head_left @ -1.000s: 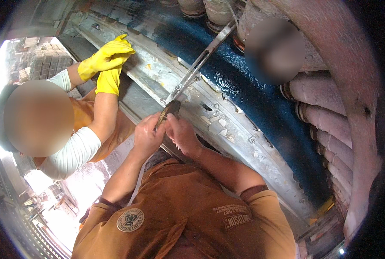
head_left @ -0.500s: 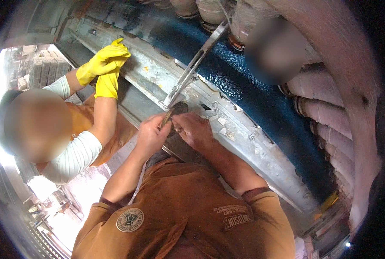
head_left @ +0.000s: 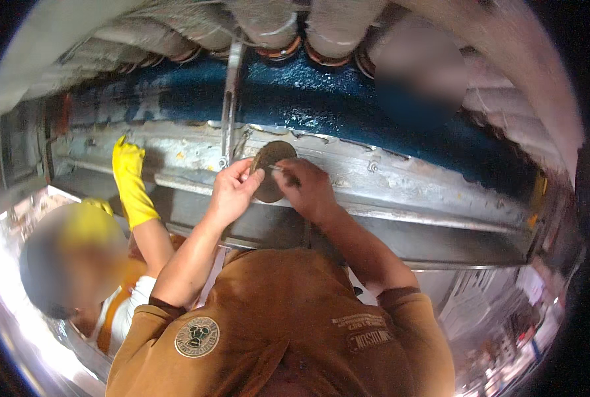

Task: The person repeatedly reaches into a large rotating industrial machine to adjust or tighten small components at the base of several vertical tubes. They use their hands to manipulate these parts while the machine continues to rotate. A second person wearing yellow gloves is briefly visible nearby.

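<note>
A dark round disc point(head_left: 274, 151) was in front of a pale metal ledge point(head_left: 189, 155). The left hand point(head_left: 233, 192) pinched its edge between thumb and fingers; the right hand point(head_left: 310, 187) curled at its face, its hold unclear. Beyond lay a blue surface point(head_left: 295, 102).

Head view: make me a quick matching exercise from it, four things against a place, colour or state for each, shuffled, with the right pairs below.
Things
1. round disc
2. slotted metal bar
3. long glove
4. wide band beyond the ledge

Places, colours, states
A. yellow, worn by the co-worker
B. dark blue and glossy
C. pinched by the left hand
D. crosses the wide band in the picture

Pairs: 1-C, 2-D, 3-A, 4-B
</note>
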The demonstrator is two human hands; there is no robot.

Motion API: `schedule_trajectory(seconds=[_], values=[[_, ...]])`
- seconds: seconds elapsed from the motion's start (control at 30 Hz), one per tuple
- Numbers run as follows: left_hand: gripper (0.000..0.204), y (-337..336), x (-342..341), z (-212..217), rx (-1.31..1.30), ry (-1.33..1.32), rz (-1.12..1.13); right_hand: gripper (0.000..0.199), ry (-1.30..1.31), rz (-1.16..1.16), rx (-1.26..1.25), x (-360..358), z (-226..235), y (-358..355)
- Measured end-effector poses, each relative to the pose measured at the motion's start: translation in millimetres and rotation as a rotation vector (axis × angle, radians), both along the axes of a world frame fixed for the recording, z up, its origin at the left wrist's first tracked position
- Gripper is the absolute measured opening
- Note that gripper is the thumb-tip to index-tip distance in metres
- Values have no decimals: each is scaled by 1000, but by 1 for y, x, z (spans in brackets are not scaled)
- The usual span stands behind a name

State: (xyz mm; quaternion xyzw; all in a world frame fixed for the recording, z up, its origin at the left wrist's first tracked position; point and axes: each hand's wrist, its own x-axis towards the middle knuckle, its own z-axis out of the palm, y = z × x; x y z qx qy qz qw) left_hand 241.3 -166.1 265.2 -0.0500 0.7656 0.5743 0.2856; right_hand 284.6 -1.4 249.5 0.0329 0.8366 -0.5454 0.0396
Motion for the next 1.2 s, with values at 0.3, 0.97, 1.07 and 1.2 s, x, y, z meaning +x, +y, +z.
schedule_trajectory(seconds=[0.3, 0.97, 1.07, 1.2], values=[[29, 36, -34, -41, 458, -429, 20, 24, -386, -1005, -737, 12, -19, 19], [29, 78, -79, -94, 766, -838, -49, 28, 92, -1007, -171, -14, -125, 75], [29, 85, -78, -104, 838, -877, 70, 33, 69, -1073, -270, 16, -108, 95], [28, 97, -93, -128, 816, -836, 278, 26, -99, -1051, -308, 69, -43, 114]])
